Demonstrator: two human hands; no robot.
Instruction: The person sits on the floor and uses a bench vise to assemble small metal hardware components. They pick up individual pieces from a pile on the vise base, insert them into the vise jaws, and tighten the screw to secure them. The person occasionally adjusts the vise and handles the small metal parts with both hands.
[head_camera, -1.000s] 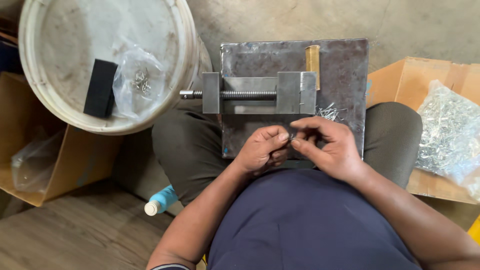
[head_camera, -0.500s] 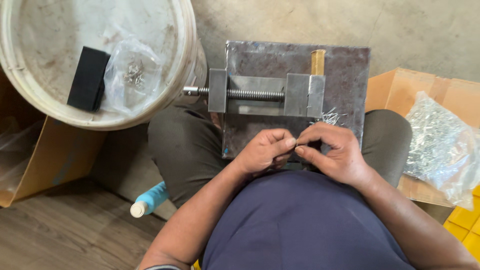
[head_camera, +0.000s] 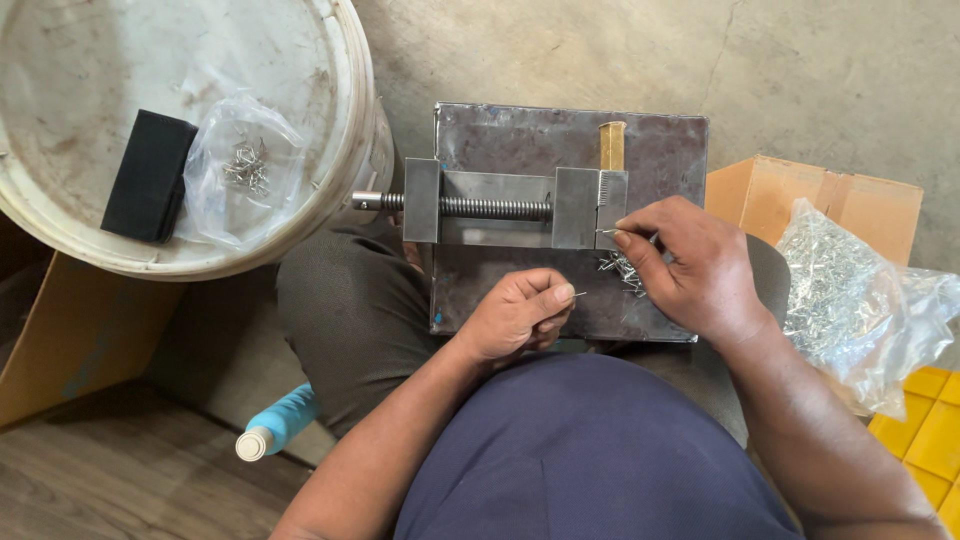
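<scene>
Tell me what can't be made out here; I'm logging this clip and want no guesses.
Head view only:
- Small metal pin in the left hand: too small to tell its type.
- What the right hand pinches at the vise: fingers hide it.
- Loose pins on the steel plate: partly under the right hand.
- Cardboard box contents: covered by the plastic bag.
- Blue bottle: leg hides most.

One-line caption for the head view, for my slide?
Right hand holds a pin at the small vise; left hand pinches another above the steel plate.

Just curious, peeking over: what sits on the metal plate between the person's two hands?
In the head view, a small heap of tiny metal pins lies between the left hand and right hand.
</scene>
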